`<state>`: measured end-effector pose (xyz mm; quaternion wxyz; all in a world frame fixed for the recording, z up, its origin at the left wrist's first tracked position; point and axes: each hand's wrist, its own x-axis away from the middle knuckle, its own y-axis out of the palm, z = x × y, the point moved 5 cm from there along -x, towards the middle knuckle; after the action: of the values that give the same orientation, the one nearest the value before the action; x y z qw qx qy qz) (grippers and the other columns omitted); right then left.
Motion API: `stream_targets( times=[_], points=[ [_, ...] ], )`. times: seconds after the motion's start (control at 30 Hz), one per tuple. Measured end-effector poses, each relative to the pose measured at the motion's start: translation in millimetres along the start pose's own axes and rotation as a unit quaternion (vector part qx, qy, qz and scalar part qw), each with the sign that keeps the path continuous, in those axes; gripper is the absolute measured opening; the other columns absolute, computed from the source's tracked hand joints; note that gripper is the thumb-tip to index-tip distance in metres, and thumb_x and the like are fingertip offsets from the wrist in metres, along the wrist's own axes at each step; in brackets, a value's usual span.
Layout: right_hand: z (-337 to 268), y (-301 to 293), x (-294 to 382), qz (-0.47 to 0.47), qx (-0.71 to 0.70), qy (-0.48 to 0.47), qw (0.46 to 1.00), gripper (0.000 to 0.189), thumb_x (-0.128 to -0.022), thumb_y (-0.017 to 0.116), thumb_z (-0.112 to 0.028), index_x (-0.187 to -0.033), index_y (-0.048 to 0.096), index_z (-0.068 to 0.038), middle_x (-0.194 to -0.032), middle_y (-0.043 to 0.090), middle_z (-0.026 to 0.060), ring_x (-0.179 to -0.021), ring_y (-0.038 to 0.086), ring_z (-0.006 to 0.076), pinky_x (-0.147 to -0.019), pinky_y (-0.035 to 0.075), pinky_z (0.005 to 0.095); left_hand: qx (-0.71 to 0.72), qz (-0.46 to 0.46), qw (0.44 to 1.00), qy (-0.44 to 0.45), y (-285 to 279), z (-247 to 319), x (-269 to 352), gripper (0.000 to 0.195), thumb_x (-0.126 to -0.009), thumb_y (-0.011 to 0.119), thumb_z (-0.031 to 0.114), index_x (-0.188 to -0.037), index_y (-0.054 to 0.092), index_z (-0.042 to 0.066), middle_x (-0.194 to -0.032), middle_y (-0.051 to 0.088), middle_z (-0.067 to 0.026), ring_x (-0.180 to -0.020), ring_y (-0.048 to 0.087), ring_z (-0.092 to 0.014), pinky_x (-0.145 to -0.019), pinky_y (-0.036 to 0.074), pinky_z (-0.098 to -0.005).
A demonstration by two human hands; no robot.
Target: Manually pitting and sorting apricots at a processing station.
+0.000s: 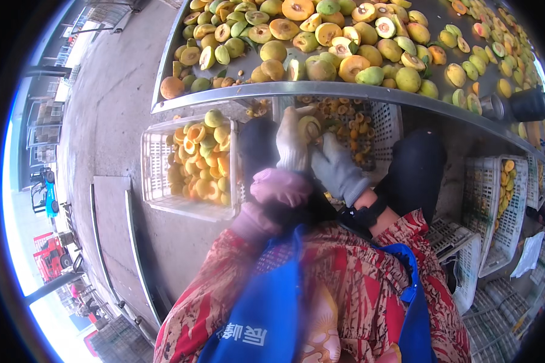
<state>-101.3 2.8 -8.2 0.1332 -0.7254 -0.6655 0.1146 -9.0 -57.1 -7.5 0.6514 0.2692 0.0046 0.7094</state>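
Observation:
My left hand (pixel 290 138), in a white knit glove, grips a pale yellow-green peach half (pixel 309 129) just under the front rim of a metal worktable. Close on its right is my right hand (pixel 338 165) in a greyish glove, its fingertips at the fruit's lower edge. Blur hides whether those fingers hold a small tool. Both hands are above a plastic crate (pixel 387 131) between my knees, with orange-yellow fruit pieces (pixel 356 129) inside. Whole and halved peaches (pixel 284 28), some with pits showing, cover much of the metal worktable (pixel 263 89).
Left of my knee stands a white plastic crate (pixel 152 174) of hollowed peach halves (pixel 202 168). More crates (pixel 504 254) are at my right. A black cylindrical object (pixel 530 104) sits near the table's right edge. A flat board (pixel 113 227) with metal edges is on the floor at left.

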Motion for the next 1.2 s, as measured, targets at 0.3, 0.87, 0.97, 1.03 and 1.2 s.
stream_targets(
  times=[0.3, 0.87, 0.97, 1.03, 1.2],
  points=[
    [17, 9, -4, -0.086, -0.028, -0.007, 0.996, 0.021, -0.09, 0.057, -0.01, -0.108, 0.053, -0.002, -0.093, 0.062, 0.019, -0.084, 0.062, 0.0279, -0.075, 0.048, 0.0341, -0.025, 0.011, 0.999, -0.018, -4, 0, -4, 0.051, -0.097, 0.041, 0.041, -0.087, 0.064, -0.003, -0.075, 0.063, -0.0128, -0.062, 0.058, -0.018, -0.054, 0.048, -0.0275],
    [-4, -33, -2, 0.067, 0.009, -0.102, 0.993, 0.032, -0.085, 0.06, -0.005, -0.115, 0.052, -0.002, -0.101, 0.062, 0.0128, -0.09, 0.061, 0.022, -0.078, 0.047, 0.0333, -0.048, -0.055, 0.988, -0.14, 7, -4, 17, 0.032, -0.088, 0.062, 0.022, -0.11, 0.056, -0.001, -0.091, 0.062, -0.0094, -0.071, 0.059, -0.017, -0.062, 0.048, -0.028],
    [4, -25, -5, -0.052, -0.104, -0.018, 0.993, 0.032, -0.088, 0.06, -0.023, -0.116, 0.055, -0.007, -0.098, 0.064, 0.0174, -0.087, 0.063, 0.0286, -0.077, 0.049, 0.0381, -0.052, -0.093, 0.985, -0.135, 17, 16, 34, 0.033, -0.088, 0.062, 0.025, -0.109, 0.056, 0.001, -0.09, 0.061, -0.0082, -0.074, 0.058, -0.017, -0.064, 0.048, -0.029],
    [-1, -29, -2, -0.062, -0.141, 0.031, 0.988, 0.03, -0.088, 0.06, -0.021, -0.115, 0.055, -0.007, -0.095, 0.065, 0.0141, -0.086, 0.063, 0.0254, -0.076, 0.049, 0.0366, -0.102, -0.056, 0.986, -0.12, 3, 7, 27, 0.025, -0.091, 0.056, 0.025, -0.105, 0.058, 0.004, -0.09, 0.061, -0.0068, -0.077, 0.06, -0.017, -0.068, 0.052, -0.0316],
    [-31, -37, 9, 0.103, -0.173, -0.035, 0.979, 0.015, -0.096, 0.051, -0.015, -0.105, 0.058, -0.006, -0.085, 0.057, -0.0014, -0.078, 0.05, 0.0081, -0.066, 0.041, 0.0222, 0.047, -0.172, 0.983, 0.034, 16, 9, 51, 0.026, -0.089, 0.058, 0.005, -0.114, 0.057, 0.002, -0.105, 0.064, -0.0119, -0.089, 0.063, -0.019, -0.081, 0.051, -0.0295]
  ],
)
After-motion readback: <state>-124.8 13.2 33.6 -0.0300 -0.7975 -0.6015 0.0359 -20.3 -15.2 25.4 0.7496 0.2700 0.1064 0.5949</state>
